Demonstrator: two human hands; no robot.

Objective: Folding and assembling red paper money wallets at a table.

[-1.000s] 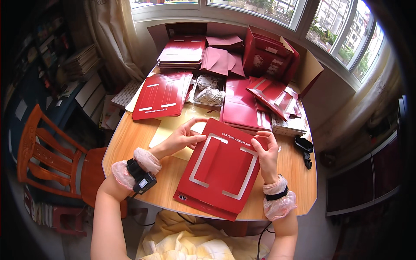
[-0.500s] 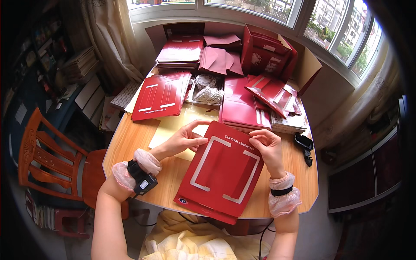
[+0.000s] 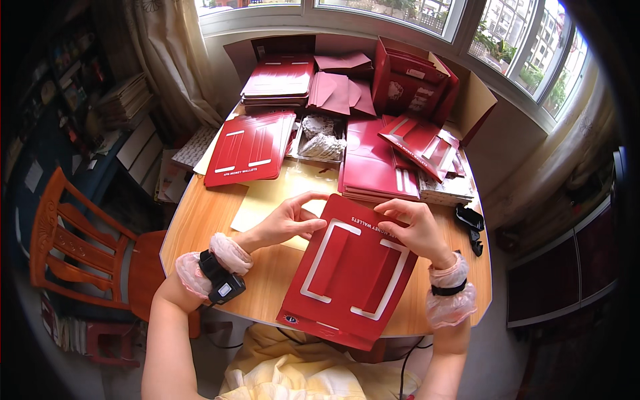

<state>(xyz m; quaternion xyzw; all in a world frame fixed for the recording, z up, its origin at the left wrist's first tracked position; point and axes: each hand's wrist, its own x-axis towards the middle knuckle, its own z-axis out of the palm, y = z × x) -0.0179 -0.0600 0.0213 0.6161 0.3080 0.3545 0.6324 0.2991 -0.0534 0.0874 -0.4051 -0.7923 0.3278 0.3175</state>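
Head view, looking down on a round wooden counter (image 3: 200, 227). I see a flat red cardboard sheet with white bracket-shaped lines (image 3: 350, 270) lying at about 6 o'clock on the counter, its near edge overhanging the rim toward the person's lap. The left hand (image 3: 283, 223) sits at the sheet's 10 o'clock corner, fingers (image 3: 308, 198) curled and pinching the top edge of the sheet between thumb and forefinger. The right hand (image 3: 410, 227) sits at the 1 o'clock corner, fingers (image 3: 387, 207) bent and pressed down on the same top edge; I cannot tell whether its thumb is under the card. A black wrist-worn device (image 3: 220, 283) and a gathered translucent cuff sit on the left wrist; a black band (image 3: 447, 289) and a like cuff on the right. Just beyond the hands, at 12 o'clock, lies a pale yellow paper sheet (image 3: 280, 193). At 11 o'clock rests a second red printed card (image 3: 250, 150); at 1 o'clock, a stack of red folded cards (image 3: 373, 170). An open cardboard box holding red cartons (image 3: 413, 77) stands at the far edge. An orange wooden chair (image 3: 73, 253) stands at 9 o'clock, off the counter.
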